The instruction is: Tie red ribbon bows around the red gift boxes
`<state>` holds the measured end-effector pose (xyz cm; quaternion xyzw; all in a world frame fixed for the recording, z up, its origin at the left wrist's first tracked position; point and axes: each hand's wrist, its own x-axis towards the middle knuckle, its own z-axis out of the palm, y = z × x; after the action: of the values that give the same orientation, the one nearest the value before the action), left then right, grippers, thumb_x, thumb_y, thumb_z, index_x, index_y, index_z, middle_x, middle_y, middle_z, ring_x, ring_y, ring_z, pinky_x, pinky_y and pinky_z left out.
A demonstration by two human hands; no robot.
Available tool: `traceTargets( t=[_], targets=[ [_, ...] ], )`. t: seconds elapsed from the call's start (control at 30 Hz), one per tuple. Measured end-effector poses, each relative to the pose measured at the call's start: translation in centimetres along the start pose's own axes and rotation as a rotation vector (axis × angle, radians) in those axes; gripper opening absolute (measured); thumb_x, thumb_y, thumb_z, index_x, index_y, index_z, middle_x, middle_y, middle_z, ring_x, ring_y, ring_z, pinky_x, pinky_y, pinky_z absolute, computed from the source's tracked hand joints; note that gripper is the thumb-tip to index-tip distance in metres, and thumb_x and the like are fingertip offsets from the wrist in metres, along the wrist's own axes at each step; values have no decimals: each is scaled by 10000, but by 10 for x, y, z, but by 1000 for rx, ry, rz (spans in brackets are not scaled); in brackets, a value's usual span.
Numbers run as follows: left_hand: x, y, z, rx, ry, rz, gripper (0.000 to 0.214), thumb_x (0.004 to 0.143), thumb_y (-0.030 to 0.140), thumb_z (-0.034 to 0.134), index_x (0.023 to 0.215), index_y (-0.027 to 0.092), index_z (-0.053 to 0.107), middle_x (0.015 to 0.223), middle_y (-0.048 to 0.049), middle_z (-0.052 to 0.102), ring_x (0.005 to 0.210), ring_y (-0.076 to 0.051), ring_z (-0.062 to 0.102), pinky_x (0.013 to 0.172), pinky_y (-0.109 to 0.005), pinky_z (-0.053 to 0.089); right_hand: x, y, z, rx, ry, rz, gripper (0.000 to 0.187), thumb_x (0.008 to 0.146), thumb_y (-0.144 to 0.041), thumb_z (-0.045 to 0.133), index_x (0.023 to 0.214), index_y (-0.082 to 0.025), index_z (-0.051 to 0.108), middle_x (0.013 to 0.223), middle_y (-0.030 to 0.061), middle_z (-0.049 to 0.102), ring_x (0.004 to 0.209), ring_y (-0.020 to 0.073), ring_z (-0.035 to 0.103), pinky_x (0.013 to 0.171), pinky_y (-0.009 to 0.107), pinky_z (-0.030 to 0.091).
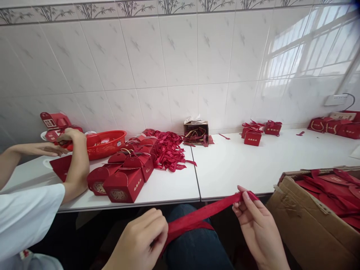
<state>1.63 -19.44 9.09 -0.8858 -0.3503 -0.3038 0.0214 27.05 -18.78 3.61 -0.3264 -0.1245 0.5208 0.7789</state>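
Note:
A red ribbon (202, 214) is stretched between my two hands, in front of the table edge and above my jeans-clad leg. My left hand (143, 237) is closed in a fist around its lower left part. At the other end, my right hand (254, 219) pinches the ribbon between thumb and fingers, palm turned up. A second strip of the ribbon hangs below the first over my knee. Just beyond my left hand, several red gift boxes (123, 185) stand in rows on the white table (168, 187). A heap of red ribbons (170, 150) lies behind them.
At the left, a co-worker's hands (71, 138) work beside a red plastic basket (108, 144). A small carton (196, 133) of scraps stands by the wall. Small red boxes (252, 137) sit farther right. A large cardboard box (312, 213) filled with red pieces is close on my right.

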Motion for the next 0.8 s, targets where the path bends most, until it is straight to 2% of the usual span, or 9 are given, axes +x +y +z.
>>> traceTargets(
  t=[0.07,0.13,0.2,0.27,0.33,0.43,0.53,0.67,0.8],
  targets=[
    [-3,3,-1,-99,-214,-69,282,753,174,650,613,188,406,650,36,511,601,-91,482,526,-164,393,-3,2,4,-33,-36,2,320,597,-292,825,876,-168,729,744,7,665,596,66,564,575,163,518],
    [-3,8,2,-270,-313,-179,322,665,330,754,682,194,463,819,1,583,739,-129,542,643,-196,464,-9,5,11,-104,-109,1,324,624,-311,809,901,-165,726,668,7,646,575,69,556,573,172,506],
    [0,14,8,-442,-230,-284,303,719,419,695,865,207,536,1040,-64,595,946,-189,558,834,-279,482,-17,8,18,-205,-197,-8,352,651,-322,791,956,-164,714,634,13,639,552,77,554,530,174,478],
    [6,22,16,-614,-140,-375,354,834,431,551,1124,230,523,1236,-102,538,1150,-224,493,987,-356,415,-27,11,26,-303,-285,-11,384,678,-332,770,1015,-165,696,637,26,648,515,85,549,464,177,429],
    [13,30,23,-810,-154,-444,404,890,428,458,1253,250,479,1291,-96,520,1213,-218,463,1034,-374,378,-35,12,32,-369,-374,-1,378,712,-347,740,1035,-159,686,586,26,632,467,94,539,418,185,382],
    [21,36,27,-1079,-246,-487,326,890,431,467,1052,192,620,968,-86,666,941,-195,608,890,-335,471,-42,7,37,-389,-435,2,337,738,-374,708,988,-148,696,538,24,611,425,104,533,392,191,347],
    [21,32,24,-1177,-212,-575,275,853,408,550,774,154,619,577,-7,581,552,-106,541,610,-236,459,-39,0,34,-354,-397,2,306,739,-393,702,909,-138,705,509,25,596,420,103,530,383,184,328],
    [12,17,17,-1101,-177,-700,303,818,429,587,701,150,571,536,36,492,440,-51,407,463,-187,329,-31,-3,17,-305,-285,37,264,722,-388,720,753,-129,679,468,15,560,424,86,504,386,172,320],
    [-1,0,13,-914,-263,-761,363,790,480,586,641,151,549,516,49,420,450,-55,351,438,-190,263,-19,9,-13,-308,-184,66,322,677,-339,767,915,-148,665,489,-14,559,435,71,484,396,157,315]
  ],
)
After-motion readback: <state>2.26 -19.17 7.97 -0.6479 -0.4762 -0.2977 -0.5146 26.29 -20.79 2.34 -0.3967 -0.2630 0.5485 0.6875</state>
